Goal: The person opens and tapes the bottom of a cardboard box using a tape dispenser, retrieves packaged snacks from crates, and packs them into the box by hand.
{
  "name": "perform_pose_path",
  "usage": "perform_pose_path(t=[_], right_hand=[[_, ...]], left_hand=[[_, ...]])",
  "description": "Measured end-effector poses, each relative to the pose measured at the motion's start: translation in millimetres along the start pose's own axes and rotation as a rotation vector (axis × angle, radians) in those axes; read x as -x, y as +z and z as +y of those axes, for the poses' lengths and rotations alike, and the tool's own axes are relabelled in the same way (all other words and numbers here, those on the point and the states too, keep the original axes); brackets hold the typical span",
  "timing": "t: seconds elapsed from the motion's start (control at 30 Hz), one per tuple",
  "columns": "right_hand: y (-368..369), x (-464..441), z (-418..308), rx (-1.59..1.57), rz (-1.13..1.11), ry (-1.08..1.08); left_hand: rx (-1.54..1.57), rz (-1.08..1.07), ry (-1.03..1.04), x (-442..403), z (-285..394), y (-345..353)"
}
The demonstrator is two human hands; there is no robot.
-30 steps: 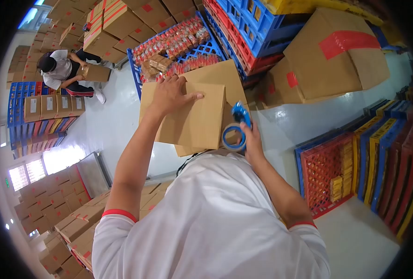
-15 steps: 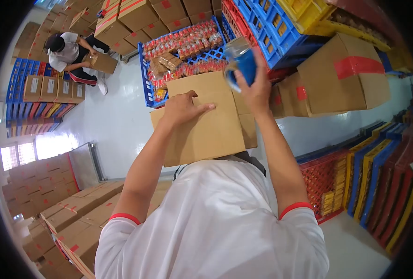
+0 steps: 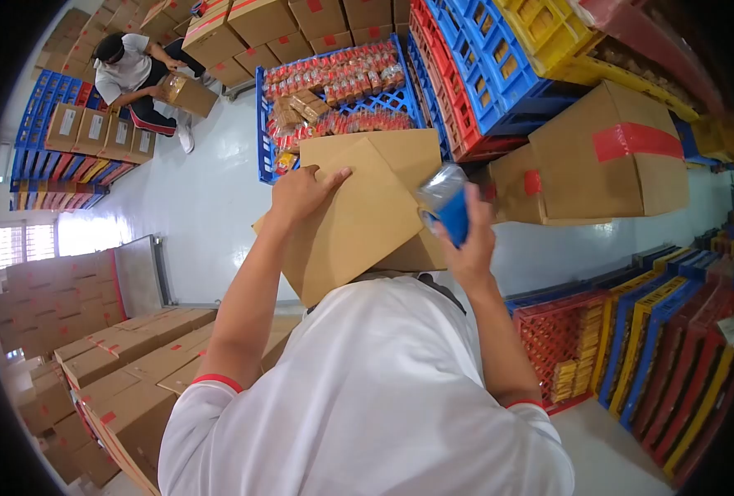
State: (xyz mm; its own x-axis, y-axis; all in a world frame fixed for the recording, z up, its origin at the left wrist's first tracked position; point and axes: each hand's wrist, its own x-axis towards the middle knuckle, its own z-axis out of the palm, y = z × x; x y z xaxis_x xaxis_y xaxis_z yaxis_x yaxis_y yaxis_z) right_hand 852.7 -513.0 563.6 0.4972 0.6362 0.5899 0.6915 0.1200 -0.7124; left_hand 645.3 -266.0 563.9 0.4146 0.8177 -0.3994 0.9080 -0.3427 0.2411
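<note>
A brown cardboard box (image 3: 354,236) stands against my front, its top panel turned at an angle over the panels beneath. My left hand (image 3: 301,197) holds the panel at its upper left edge, the thumb stretched across the board and the fingers curled at the edge. In my right hand (image 3: 472,252) is a blue tape dispenser (image 3: 452,221) with a roll of clear tape, at the right edge of the box. The fingers wrap round the dispenser and are a little blurred.
Beyond the box lies a blue crate (image 3: 265,136) of packaged goods. Stacked crates (image 3: 499,83) and a red-taped carton (image 3: 607,157) stand to the right. At upper left a seated person (image 3: 131,78) handles a carton (image 3: 189,95). More cartons (image 3: 135,405) are at lower left.
The tape dispenser has moved down and towards me, with its roll now at the box's right edge. The top panel has turned, and my left hand has shifted slightly left with it.
</note>
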Motion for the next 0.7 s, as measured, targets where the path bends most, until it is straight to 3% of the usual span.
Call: perform_pose_path(t=[0.1, 0.17, 0.23, 0.3, 0.33, 0.37, 0.4, 0.43, 0.5, 0.53, 0.6, 0.7], right_hand=[[-2.5, -2.8, 4.9, 0.086, -0.04, 0.085], [-6.2, -2.1, 1.7, 0.018, 0.066, -0.029], [-3.3, 1.6, 4.5, 0.02, 0.037, -0.064], [3.4, 8.4, 8.6, 0.032, -0.078, 0.097], [0.8, 3.2, 3.8, 0.03, -0.054, 0.095], [-3.4, 1.2, -1.3, 0.028, -0.059, 0.094], [-7.9, 2.4, -6.8, 0.032, -0.022, 0.004], [-10.8, 1.8, -11.8, 0.035, 0.015, -0.087], [-10.0, -2.1, -15.2, 0.05, 0.029, -0.163], [-8.6, -2.0, -13.8, 0.124, -0.041, -0.141], [-7.1, -0.5, -15.1, 0.202, -0.111, -0.116], [-0.9, -6.3, -31.0, 0.201, -0.11, -0.027]], left_hand=[[0.027, 0.032, 0.0, -1.7, -0.9, 3.0], [0.011, 0.015, -0.009, 0.6, -0.4, 0.6], [-0.003, -0.004, -0.012, 2.7, 0.7, 2.8], [-0.003, 0.232, 0.143, 3.9, 0.5, 16.8], [0.001, 0.237, 0.146, 12.0, 12.9, 9.3], [0.183, 0.266, 0.31, 22.9, 24.7, 3.5], [0.363, 0.289, 0.467, 38.2, 37.5, -5.0], [0.362, 0.287, 0.454, 53.9, 49.6, -14.5], [0.902, -0.119, 0.465, 76.1, 74.0, -31.8], [0.902, -0.118, 0.463, 78.1, 80.8, -34.2], [1.464, -0.445, 0.281, 78.8, 91.5, -34.4], [1.458, -0.454, 0.231, 45.8, 84.7, -5.7]])
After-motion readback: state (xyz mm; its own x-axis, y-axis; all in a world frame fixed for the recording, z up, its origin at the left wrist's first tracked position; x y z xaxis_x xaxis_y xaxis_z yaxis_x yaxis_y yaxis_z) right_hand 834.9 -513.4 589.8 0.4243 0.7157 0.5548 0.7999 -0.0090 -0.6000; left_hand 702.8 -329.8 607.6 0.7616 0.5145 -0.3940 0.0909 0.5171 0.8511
